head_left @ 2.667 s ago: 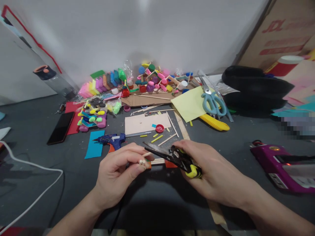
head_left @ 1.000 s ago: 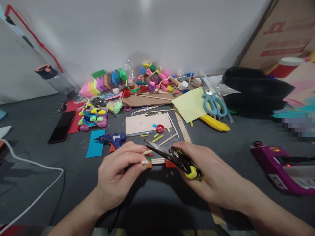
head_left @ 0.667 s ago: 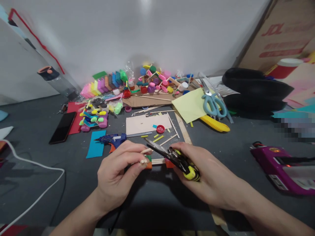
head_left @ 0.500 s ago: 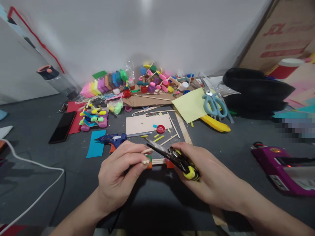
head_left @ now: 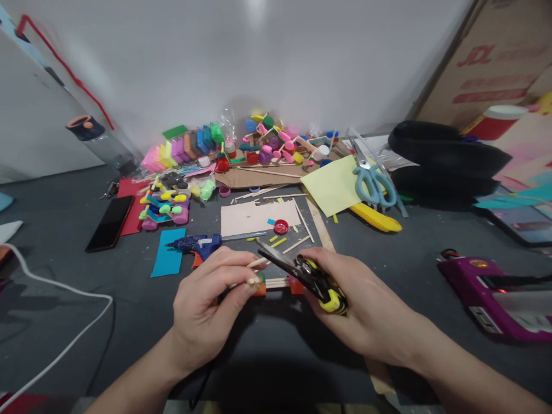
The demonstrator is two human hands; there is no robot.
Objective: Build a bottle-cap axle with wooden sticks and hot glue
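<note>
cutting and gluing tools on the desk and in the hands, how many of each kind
Black snips with yellow handle, in the right hand: 1
Blue-handled scissors: 1
Yellow utility knife: 1
Blue glue gun: 1
Total: 4

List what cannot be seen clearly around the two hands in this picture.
Head view only:
- Sticks: the left hand hides most of their length.
- Cutter: the right hand covers its handles.
- Orange pieces: under the cutter, shape unclear.
- Whether the blades touch a stick: too small to tell.
</note>
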